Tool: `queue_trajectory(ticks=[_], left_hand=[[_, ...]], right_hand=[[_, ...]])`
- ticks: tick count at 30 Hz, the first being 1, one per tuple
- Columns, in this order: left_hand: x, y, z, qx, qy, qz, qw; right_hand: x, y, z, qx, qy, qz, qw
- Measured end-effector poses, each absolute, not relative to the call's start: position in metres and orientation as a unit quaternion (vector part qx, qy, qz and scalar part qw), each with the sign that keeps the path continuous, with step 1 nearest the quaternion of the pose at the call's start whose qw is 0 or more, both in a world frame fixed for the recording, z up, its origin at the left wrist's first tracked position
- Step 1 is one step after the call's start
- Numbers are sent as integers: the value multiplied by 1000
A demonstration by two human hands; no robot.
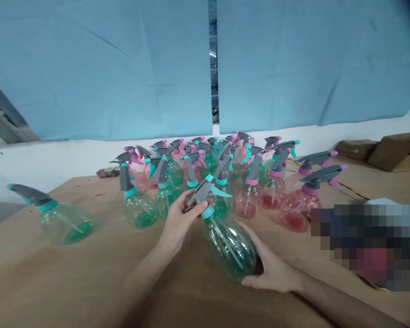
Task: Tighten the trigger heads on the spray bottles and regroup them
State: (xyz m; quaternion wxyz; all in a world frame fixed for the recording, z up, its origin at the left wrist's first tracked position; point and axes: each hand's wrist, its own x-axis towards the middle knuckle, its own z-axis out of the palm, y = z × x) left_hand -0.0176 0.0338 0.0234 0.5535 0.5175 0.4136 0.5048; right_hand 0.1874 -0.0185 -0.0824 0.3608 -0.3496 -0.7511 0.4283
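A clear green spray bottle (230,248) with a turquoise collar and a grey trigger head tilts between my two hands, over the near part of the wooden table. My left hand (182,216) is closed round its spray head, the thumb lying near the collar. Low on the bottle's body, my right hand (269,264) cups the right side, its thumb by the base. Some of the right fingers are hidden behind the bottle. Just beyond my hands stand another green spray bottle (164,198) and a pink spray bottle (248,202).
Several more green and pink spray bottles crowd the wooden table (89,282) toward the wall. One green spray bottle (66,223) stands apart at the left. Cardboard boxes (396,152) lie at the back right. A pixelated patch covers the right side. Blue sheeting (123,68) hangs behind.
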Motion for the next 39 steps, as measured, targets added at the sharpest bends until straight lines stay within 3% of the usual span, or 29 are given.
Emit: queue_trajectory(ticks=[3, 6, 14, 24, 30, 39], left_hand=[[-2, 42, 3, 453, 301, 497, 676], [11, 49, -7, 424, 245, 481, 727], [13, 44, -4, 541, 224, 409, 700], [19, 39, 1, 515, 259, 415, 704], [20, 39, -2, 506, 325, 472, 645], [18, 42, 0, 545, 279, 439, 658]], right_hand=[[189, -15, -83, -336, -724, 471, 376], [190, -13, -86, -315, -707, 495, 394], [187, -15, -86, -301, -733, 488, 366], [186, -16, -82, -276, -736, 498, 367], [188, -15, -88, -276, -736, 498, 367], [186, -16, -83, -292, -730, 501, 361]])
